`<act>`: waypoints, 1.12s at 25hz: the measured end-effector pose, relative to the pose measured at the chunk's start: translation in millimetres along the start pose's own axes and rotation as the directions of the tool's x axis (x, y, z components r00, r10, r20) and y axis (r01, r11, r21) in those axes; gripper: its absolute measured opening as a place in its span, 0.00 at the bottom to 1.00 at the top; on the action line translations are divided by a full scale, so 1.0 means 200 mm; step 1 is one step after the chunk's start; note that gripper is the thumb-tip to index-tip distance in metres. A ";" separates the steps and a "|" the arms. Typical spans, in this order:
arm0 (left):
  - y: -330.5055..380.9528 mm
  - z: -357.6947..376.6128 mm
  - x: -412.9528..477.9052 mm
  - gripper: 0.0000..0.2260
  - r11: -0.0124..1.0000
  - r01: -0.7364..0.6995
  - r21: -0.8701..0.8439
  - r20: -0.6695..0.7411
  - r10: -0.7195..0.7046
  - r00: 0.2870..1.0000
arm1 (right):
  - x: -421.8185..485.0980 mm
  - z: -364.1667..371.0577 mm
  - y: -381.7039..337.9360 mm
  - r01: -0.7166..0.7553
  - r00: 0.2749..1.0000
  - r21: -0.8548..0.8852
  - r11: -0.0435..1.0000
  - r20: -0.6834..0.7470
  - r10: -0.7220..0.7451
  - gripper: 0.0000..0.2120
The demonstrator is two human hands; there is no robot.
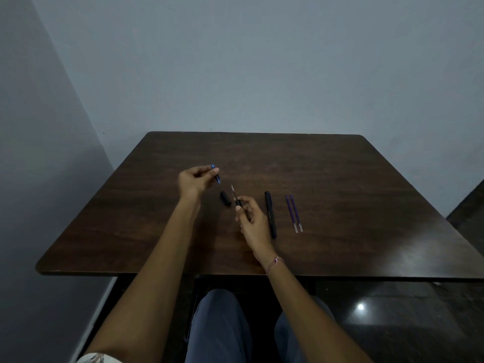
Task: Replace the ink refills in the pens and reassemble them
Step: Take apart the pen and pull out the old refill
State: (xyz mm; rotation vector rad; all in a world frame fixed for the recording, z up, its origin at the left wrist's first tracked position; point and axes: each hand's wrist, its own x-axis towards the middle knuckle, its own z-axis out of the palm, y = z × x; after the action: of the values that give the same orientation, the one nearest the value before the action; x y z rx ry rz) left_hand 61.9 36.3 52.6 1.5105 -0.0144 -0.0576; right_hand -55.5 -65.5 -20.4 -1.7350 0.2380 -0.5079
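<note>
A dark wooden table (340,179) stands against a grey-blue wall (262,61). The left hand (195,180) pinches a blue pen piece (216,176) above it; the right hand (252,218) grips a black barrel (237,203) with its refill protruding. A black cap (225,198), whole black pen (270,214) and two purple refills (293,213) lie on the table.

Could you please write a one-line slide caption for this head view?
Left hand holds a blue pen piece; right hand holds the open barrel; spare refills wait beside.

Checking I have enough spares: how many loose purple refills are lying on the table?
2. Both thin purple ink refills lie side by side on the dark wooden table, right of the black pen: one, the other. None look hidden.
</note>
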 end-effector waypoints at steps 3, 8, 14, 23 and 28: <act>-0.04 -0.06 0.04 0.12 0.871 0.055 0.488 -0.045 -0.038 0.998 | 0.01 0.00 0.01 -0.012 1.000 0.008 1.000 -0.006 0.012 0.09; -0.08 -0.08 0.03 0.09 0.609 0.112 0.786 -0.064 -0.099 0.993 | 0.02 0.01 0.02 -0.023 0.999 0.029 0.999 -0.040 0.024 0.09; -0.11 -0.07 0.03 0.12 0.594 0.132 0.793 -0.081 -0.112 0.990 | 0.03 0.01 0.03 -0.047 0.998 0.046 0.998 -0.046 0.049 0.11; -0.08 0.03 -0.05 0.09 0.966 0.048 0.252 0.164 -0.092 0.982 | 0.04 0.01 0.03 -0.080 0.994 0.190 0.978 -0.053 0.092 0.18; -0.08 0.06 -0.14 0.05 0.979 0.109 0.174 0.312 -0.160 0.936 | 0.03 0.00 0.02 -0.008 0.996 0.206 0.978 -0.085 0.026 0.15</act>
State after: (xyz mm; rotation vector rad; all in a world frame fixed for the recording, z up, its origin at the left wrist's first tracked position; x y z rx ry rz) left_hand 32.3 25.3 37.3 1.6412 -0.1832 -0.4254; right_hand -50.7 -69.5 -23.9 -1.5101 0.2531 -0.5767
